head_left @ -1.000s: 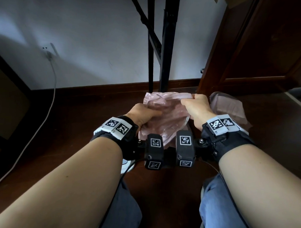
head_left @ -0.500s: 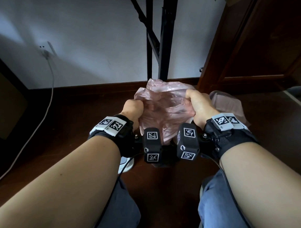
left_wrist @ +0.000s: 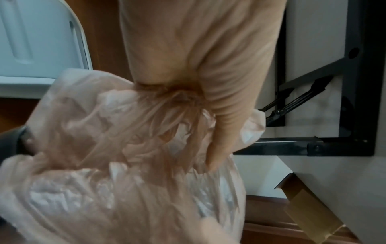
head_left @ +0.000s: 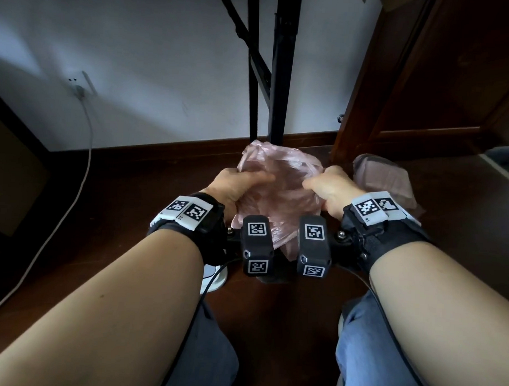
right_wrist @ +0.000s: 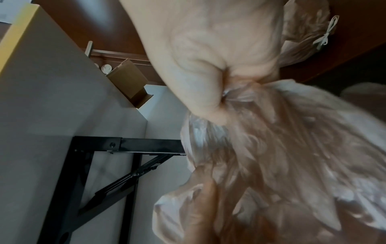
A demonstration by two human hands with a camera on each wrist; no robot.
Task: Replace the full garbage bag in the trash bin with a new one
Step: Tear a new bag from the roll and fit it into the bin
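At upper centre we see black metal table legs (head_left: 278, 66) against a white wall (head_left: 143, 44). On the left a white cable (head_left: 75, 169) hangs from a wall socket (head_left: 75, 82); a dark wooden door (head_left: 442, 72) fills the upper right.

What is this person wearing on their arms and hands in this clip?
Forearms and hands are bare, no sleeves or gloves. Each wrist carries a black strap topped with white blocks printed with black square markers: left wrist strap, right wrist strap. Black camera modules with similar markers sit inside each wrist, trailing thin black cables.
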